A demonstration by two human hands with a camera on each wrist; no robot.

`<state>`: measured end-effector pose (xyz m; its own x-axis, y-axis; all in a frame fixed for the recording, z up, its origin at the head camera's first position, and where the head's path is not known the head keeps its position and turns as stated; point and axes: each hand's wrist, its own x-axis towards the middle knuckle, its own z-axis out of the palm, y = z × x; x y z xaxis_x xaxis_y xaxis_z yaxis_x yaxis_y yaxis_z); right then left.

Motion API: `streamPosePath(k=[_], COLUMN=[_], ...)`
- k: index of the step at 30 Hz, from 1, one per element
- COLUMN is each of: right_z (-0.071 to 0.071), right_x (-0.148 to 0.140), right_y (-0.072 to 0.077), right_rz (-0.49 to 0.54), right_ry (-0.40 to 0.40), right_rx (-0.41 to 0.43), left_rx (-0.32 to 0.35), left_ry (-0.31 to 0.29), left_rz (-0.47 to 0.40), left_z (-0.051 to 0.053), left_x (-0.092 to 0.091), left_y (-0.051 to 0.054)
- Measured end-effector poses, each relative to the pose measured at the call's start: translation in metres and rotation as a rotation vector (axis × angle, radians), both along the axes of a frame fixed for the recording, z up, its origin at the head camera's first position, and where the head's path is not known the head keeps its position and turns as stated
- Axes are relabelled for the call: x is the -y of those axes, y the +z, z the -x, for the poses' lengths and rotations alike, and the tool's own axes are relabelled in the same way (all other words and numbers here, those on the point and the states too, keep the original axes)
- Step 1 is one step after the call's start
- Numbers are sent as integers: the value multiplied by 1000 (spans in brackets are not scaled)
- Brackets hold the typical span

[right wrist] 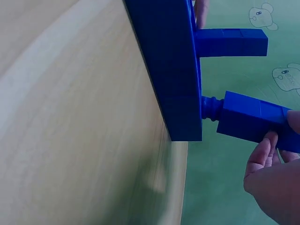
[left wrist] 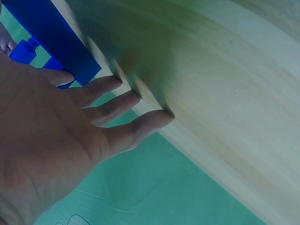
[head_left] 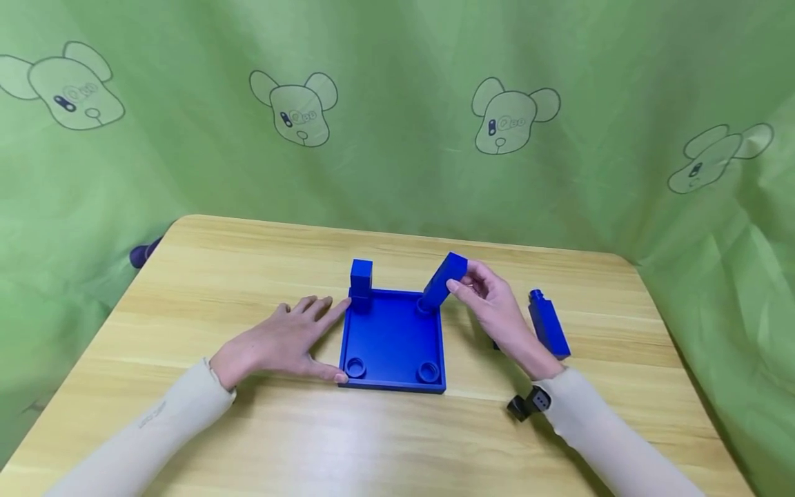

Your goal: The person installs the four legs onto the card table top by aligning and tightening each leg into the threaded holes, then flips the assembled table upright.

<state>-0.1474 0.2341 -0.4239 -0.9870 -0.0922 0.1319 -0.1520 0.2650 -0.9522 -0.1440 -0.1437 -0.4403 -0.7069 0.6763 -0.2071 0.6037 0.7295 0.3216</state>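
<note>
On the desk (head_left: 397, 449) lies a blue square panel (head_left: 393, 345). The left hand (head_left: 288, 339), fingers spread, touches its left edge; the right hand (head_left: 497, 310), nearer, pinches a square-section leg (head_left: 447, 277), long axis leaning rightward from upright, threaded end (right wrist: 211, 108) at the far-right socket (head_left: 424, 308).

Head view was bright, fairly sharp; pale glare sat on the bench (head_left: 304, 449), nearside of the blue tray (head_left: 391, 338). Wrist views were dimmer, softer, duller in colour, with blurry shadows beside the blue tray.
</note>
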Motion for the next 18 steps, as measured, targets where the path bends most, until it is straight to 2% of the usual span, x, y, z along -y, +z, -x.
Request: streamPosePath(k=[6,13,18], right_z=[5,7,6], right_x=[0,1,2], right_y=[-3,1,4], right_rz=[-113,-253,-316], right_ry=[46,112,140], right_rx=[-47,-116,-181], left_rx=[8,-9,-5], left_ry=[2,9,3], left_rz=[11,13,16], left_z=[1,2,3], left_x=[0,1,0], left_y=[0,1,0])
